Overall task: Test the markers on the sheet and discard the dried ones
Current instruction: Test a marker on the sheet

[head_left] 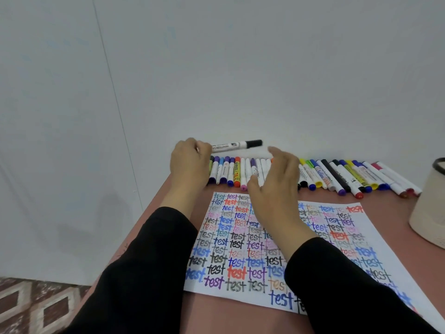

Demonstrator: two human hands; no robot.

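Gripping a black-capped marker (237, 144), left hand (190, 160) aloft; right hand (274, 179) loosely spread.

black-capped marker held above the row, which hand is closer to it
Left. The left hand grips the black-capped marker by the end away from its cap; the right hand is open just right of the cap, a small gap between.

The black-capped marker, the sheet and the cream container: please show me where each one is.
black-capped marker (231, 145): head view, on its white barrel.
sheet (240, 251): head view, on the written area between the arms.
cream container (428, 213): head view, on its side wall.
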